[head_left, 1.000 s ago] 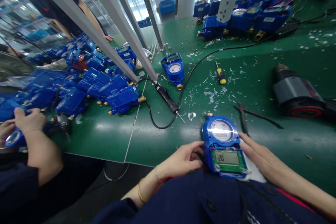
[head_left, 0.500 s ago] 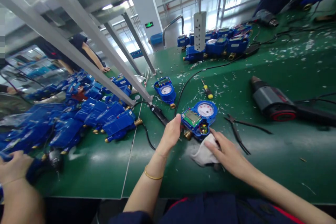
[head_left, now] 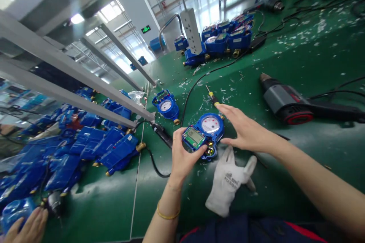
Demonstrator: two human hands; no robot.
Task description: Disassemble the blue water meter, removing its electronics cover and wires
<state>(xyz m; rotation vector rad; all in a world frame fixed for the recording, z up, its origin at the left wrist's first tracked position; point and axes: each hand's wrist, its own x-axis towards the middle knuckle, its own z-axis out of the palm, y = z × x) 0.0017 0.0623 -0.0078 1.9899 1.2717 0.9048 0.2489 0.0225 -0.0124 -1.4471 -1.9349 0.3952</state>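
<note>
A blue water meter [head_left: 210, 124] with a round dial and a small green circuit board with a display lies on the bench in front of me. My left hand [head_left: 184, 155] grips its display end, thumb over the lower edge and fingers around the left side. My right hand [head_left: 245, 129] hovers just right of the meter, thumb and fingers spread, with nothing in it. Beneath it lies a white work glove [head_left: 229, 182] with dark lettering. A yellow-and-black screwdriver [head_left: 213, 98] lies by my right fingertips. Pliers are mostly hidden under my right forearm.
A heat gun [head_left: 288, 100] lies to the right. Another meter [head_left: 167, 106] stands beyond mine, near a black pen-like tool [head_left: 161, 134] with a cord. Many blue meters [head_left: 114, 152] crowd the left, where a co-worker's hand [head_left: 31, 224] touches one. A power strip [head_left: 191, 30] hangs ahead.
My right hand has let go of the white cloth-like item, now seen as a glove spread on the bench, and has risen open. My left thumb has moved onto the meter's front. The view has shifted.
</note>
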